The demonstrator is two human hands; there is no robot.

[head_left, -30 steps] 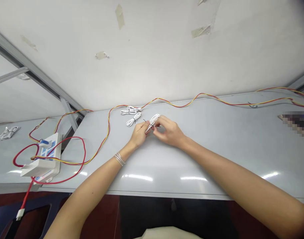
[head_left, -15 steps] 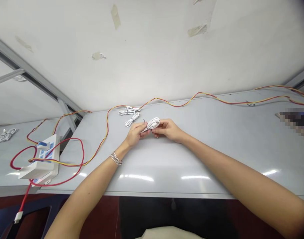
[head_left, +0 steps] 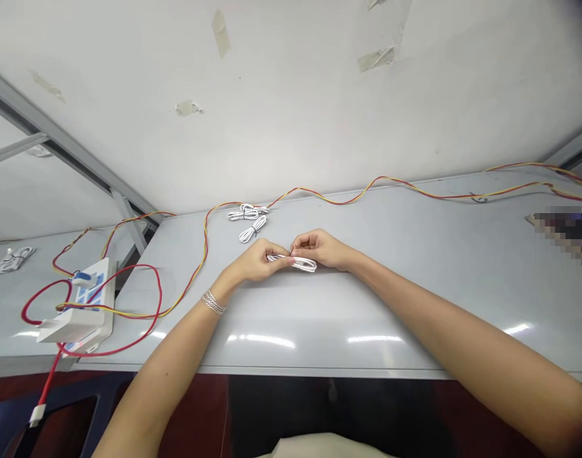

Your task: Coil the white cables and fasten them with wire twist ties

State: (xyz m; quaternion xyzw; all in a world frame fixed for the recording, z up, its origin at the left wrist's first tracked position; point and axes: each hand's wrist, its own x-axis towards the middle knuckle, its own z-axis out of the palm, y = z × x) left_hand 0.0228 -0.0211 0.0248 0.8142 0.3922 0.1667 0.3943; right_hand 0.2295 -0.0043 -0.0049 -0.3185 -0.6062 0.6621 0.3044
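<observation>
Between the hands, a looped white cable (head_left: 304, 264) is pinched tight, left hand (head_left: 257, 262) and right hand (head_left: 320, 249) together on it, two white cable coils (head_left: 252, 229) just past the left hand

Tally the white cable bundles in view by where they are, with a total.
White bundle held in the left hand and right hand: 1
Upper bundle and lower bundle on the nearer table: 2
Far-left bundle on the other table: 1
Total: 4
</observation>
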